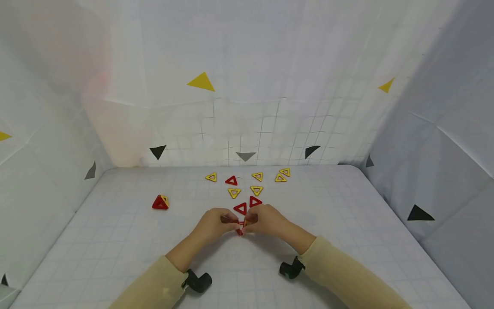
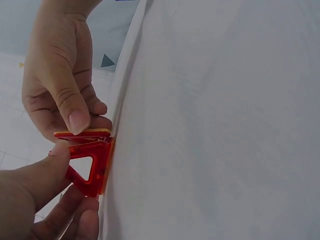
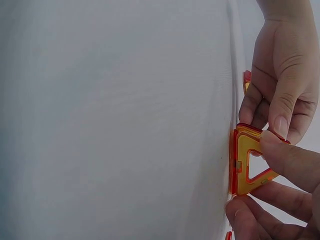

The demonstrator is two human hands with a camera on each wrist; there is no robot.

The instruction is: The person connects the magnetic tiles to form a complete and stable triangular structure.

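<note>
Near the table's middle, my left hand [image 1: 214,222] and right hand [image 1: 269,219] meet over a small group of joined triangular magnetic tiles. In the left wrist view, my left thumb and fingers pinch a red triangle tile [image 2: 104,165] with an open centre. My right thumb presses a red tile with a yellowish edge [image 2: 95,132] beside it. The right wrist view shows my right fingers gripping a yellow triangle tile [image 3: 243,172], with a red tile [image 3: 233,165] standing along its side. Fingers hide part of the joined tiles.
Just beyond the hands lie two red triangle tiles, one on the left [image 1: 241,208] and one on the right [image 1: 254,201]. Farther back are several yellow tiles [image 1: 256,190] and another red tile [image 1: 231,180]. A red and yellow tile pyramid [image 1: 160,202] stands to the left.
</note>
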